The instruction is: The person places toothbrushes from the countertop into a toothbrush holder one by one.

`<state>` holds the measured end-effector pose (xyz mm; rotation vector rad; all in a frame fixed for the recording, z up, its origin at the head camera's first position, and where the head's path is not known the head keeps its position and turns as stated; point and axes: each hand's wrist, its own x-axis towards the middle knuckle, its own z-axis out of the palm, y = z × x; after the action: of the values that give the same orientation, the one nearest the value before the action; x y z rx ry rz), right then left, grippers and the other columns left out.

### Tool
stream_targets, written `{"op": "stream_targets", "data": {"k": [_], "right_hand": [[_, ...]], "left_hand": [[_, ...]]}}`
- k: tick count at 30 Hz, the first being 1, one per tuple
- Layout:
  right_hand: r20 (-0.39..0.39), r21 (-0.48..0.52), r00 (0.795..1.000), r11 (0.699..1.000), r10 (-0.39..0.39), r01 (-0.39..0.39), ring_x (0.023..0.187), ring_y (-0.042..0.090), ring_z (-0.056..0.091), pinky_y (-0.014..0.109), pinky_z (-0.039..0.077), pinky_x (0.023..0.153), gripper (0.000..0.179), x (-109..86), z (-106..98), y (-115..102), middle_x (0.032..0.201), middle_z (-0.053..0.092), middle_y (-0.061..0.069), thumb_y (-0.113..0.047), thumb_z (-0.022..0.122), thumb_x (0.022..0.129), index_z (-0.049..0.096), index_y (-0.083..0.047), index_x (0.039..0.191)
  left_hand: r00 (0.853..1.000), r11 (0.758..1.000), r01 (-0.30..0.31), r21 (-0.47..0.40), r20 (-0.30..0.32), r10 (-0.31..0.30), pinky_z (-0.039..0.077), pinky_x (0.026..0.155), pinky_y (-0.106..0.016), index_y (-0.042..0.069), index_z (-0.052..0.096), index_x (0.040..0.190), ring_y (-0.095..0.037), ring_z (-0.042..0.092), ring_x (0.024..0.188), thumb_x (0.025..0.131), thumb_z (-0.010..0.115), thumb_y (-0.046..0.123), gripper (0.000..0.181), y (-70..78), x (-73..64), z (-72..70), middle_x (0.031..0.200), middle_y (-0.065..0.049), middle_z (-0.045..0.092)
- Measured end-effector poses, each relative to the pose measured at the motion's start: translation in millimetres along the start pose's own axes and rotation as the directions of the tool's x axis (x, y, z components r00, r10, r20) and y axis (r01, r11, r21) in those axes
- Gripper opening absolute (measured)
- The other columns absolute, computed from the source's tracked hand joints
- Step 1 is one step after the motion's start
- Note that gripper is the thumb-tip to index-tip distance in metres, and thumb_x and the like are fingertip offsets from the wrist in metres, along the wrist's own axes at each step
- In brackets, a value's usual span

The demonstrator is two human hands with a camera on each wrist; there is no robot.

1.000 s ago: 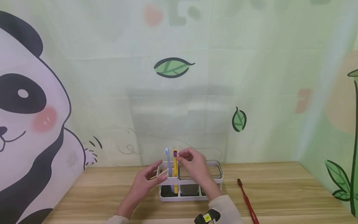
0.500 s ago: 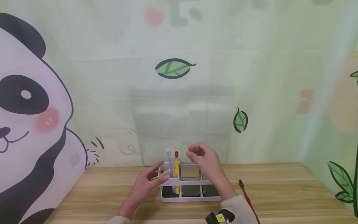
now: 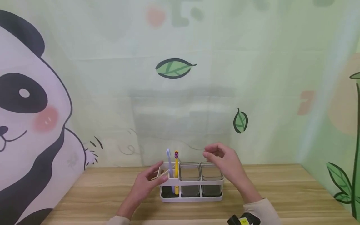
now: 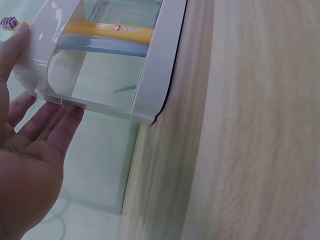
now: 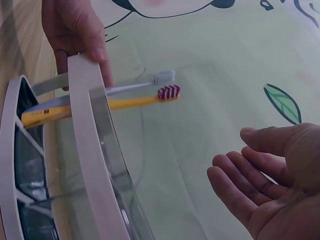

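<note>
A white toothbrush holder [image 3: 194,199] stands on the wooden table. In its left section two toothbrushes stand upright, a pale lilac toothbrush [image 3: 168,154] and a yellow toothbrush [image 3: 176,168] with purple-and-white bristles [image 5: 169,92]. My left hand [image 3: 144,182] grips the holder's left end, thumb on the front rim and fingers on the far side, as the left wrist view also shows. Above the holder's right end, my right hand [image 3: 226,161] hovers with loosely bent fingers, holding nothing and touching nothing.
Two clear cups, the left cup [image 3: 189,172] and the right cup [image 3: 212,172], sit in the holder's other sections. Behind the table [image 3: 281,187] hangs a printed cloth [image 3: 180,125] with a panda and leaves.
My right hand has let go of the yellow toothbrush and moved right, away from it. The red toothbrush on the table is now hidden behind my right forearm. My left hand stays put.
</note>
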<state>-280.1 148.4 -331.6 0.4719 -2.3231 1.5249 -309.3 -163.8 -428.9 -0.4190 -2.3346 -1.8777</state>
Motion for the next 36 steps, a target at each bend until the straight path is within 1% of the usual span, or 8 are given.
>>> {"op": "stream_targets", "data": {"k": [6, 11, 16, 19, 25, 27, 30, 36], "right_hand": [[-0.002, -0.01, 1.0, 1.0, 0.001, -0.001, 0.1, 0.024, 0.073, 0.025, 0.06, 0.087, 0.028, -5.3, -21.0, 9.3, 0.115, 0.075, 0.01, -0.02, 0.076, 0.101, 0.072, -0.002, 0.122], [-0.004, -0.004, 1.0, 1.0, 0.012, -0.012, 0.101, 0.029, 0.074, 0.025, 0.061, 0.086, 0.027, -9.8, -35.3, 16.4, 0.114, 0.075, 0.012, -0.019, 0.076, 0.102, 0.071, -0.001, 0.121], [0.005, 0.008, 0.999, 0.999, 0.032, -0.032, 0.097, 0.023, 0.074, 0.026, 0.061, 0.086, 0.028, -14.6, -47.3, 24.9, 0.113, 0.075, 0.011, -0.02, 0.076, 0.101, 0.071, 0.0, 0.121], [0.02, 0.009, 0.999, 0.999, 0.045, -0.046, 0.096, 0.02, 0.074, 0.028, 0.062, 0.086, 0.031, -15.7, -53.6, 30.7, 0.114, 0.075, 0.011, -0.021, 0.077, 0.101, 0.071, 0.0, 0.122], [0.077, -0.005, 0.993, 0.996, 0.092, -0.092, 0.1, 0.022, 0.074, 0.034, 0.063, 0.089, 0.034, -13.8, -64.8, 40.4, 0.115, 0.075, 0.012, -0.022, 0.076, 0.101, 0.069, 0.002, 0.125], [0.099, -0.007, 0.989, 0.994, 0.109, -0.109, 0.1, 0.023, 0.074, 0.034, 0.063, 0.089, 0.034, -13.1, -68.3, 44.2, 0.114, 0.075, 0.013, -0.021, 0.076, 0.101, 0.068, 0.003, 0.124], [0.132, -0.001, 0.983, 0.992, 0.126, -0.127, 0.1, 0.023, 0.073, 0.034, 0.064, 0.088, 0.034, -13.1, -74.3, 51.6, 0.114, 0.074, 0.015, -0.02, 0.075, 0.101, 0.067, 0.004, 0.123], [0.198, -0.008, 0.967, 0.987, 0.161, -0.163, 0.101, 0.028, 0.073, 0.039, 0.064, 0.088, 0.032, -15.6, -87.2, 65.6, 0.113, 0.074, 0.016, -0.017, 0.074, 0.102, 0.067, 0.006, 0.123]], "left_hand": [[1.0, 1.0, 0.01, 0.007, 0.0, -0.01, 0.052, 0.109, -0.051, 0.014, 0.058, 0.154, -0.042, 0.057, 0.136, 0.092, 0.086, 0.028, 0.069, -0.5, 1.0, -0.7, 0.155, -0.018, 0.055], [1.0, 1.0, 0.008, 0.019, -0.001, -0.008, 0.051, 0.109, -0.052, 0.013, 0.057, 0.154, -0.043, 0.057, 0.136, 0.093, 0.085, 0.028, 0.07, 0.1, 0.9, -0.6, 0.155, -0.019, 0.055], [1.0, 1.0, 0.005, 0.008, 0.007, -0.005, 0.05, 0.11, -0.051, 0.012, 0.057, 0.154, -0.043, 0.056, 0.137, 0.093, 0.085, 0.026, 0.069, 0.3, 0.9, -0.2, 0.155, -0.019, 0.054], [1.0, 1.0, 0.004, 0.006, 0.006, -0.004, 0.051, 0.109, -0.051, 0.012, 0.058, 0.154, -0.043, 0.057, 0.136, 0.093, 0.085, 0.026, 0.068, 0.4, 1.0, 0.3, 0.155, -0.019, 0.055], [1.0, 1.0, -0.003, 0.002, -0.003, 0.003, 0.052, 0.108, -0.052, 0.012, 0.058, 0.153, -0.043, 0.058, 0.135, 0.093, 0.085, 0.024, 0.067, 1.1, 1.1, 0.7, 0.153, -0.02, 0.056], [1.0, 1.0, -0.002, 0.002, -0.003, 0.002, 0.052, 0.109, -0.052, 0.012, 0.058, 0.153, -0.043, 0.058, 0.135, 0.093, 0.085, 0.024, 0.067, 1.7, 1.3, 0.7, 0.153, -0.02, 0.056], [1.0, 1.0, 0.0, 0.004, 0.0, 0.0, 0.052, 0.108, -0.052, 0.012, 0.058, 0.153, -0.043, 0.058, 0.135, 0.093, 0.085, 0.024, 0.067, 2.3, 1.2, 0.6, 0.153, -0.02, 0.056], [1.0, 1.0, -0.002, -0.008, 0.003, 0.002, 0.053, 0.108, -0.052, 0.011, 0.058, 0.153, -0.043, 0.058, 0.135, 0.093, 0.085, 0.023, 0.067, 0.5, 0.7, 0.2, 0.153, -0.02, 0.056]]}}
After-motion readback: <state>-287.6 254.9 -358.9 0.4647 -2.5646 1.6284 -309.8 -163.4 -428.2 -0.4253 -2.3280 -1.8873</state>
